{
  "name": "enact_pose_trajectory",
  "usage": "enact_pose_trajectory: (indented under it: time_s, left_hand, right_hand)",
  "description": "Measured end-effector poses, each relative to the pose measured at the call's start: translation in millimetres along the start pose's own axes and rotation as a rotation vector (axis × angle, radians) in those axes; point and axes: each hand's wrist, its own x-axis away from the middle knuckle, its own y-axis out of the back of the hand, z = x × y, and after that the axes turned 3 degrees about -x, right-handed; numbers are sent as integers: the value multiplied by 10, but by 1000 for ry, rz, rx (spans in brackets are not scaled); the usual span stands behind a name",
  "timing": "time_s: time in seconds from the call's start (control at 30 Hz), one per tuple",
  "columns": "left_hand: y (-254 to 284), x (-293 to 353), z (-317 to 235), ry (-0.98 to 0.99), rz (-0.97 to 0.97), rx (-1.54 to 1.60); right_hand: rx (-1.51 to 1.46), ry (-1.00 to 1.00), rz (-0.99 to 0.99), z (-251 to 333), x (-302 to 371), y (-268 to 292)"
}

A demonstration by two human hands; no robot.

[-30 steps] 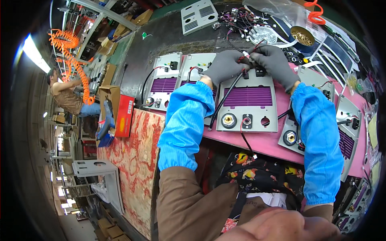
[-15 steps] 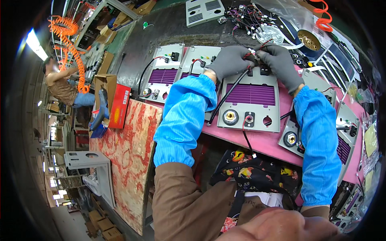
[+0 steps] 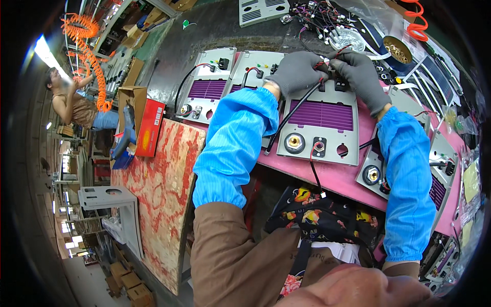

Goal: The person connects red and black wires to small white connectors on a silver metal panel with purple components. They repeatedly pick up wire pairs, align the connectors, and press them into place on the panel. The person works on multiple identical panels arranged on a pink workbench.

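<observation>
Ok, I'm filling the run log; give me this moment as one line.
left hand: pinching red-black wires | right hand: at same wires | nearest: gray panel, purple grille

A dark table (image 3: 204,38), partly covered by a pink sheet (image 3: 345,178).
On the pink sheet, grey panels (image 3: 330,139) with purple slats are set out side by side (five can be counted, some partly hidden by sleeves and gloves). Farther back on the dark top, a grey plate (image 3: 262,11) with slots is laid flat, and a messy heap of wires (image 3: 319,19) is piled just beside it. Close to the heap, a clear dish (image 3: 350,42) and a round tin (image 3: 398,51) filled with gold-coloured rings are placed. A small green-and-white bit (image 3: 186,23) is left off by itself.
</observation>
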Motion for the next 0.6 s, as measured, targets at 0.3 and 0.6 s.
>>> enact_pose_trajectory:
  time_s: [0.3,0.6]
  left_hand:
    - [-16,-2,-1,0,-17,-40]
    - [-34,-3,21,-13,-40,-83]
  right_hand:
    - [38,36,16,-171,-108,52]
    - [94,42,58,-64,-72,42]
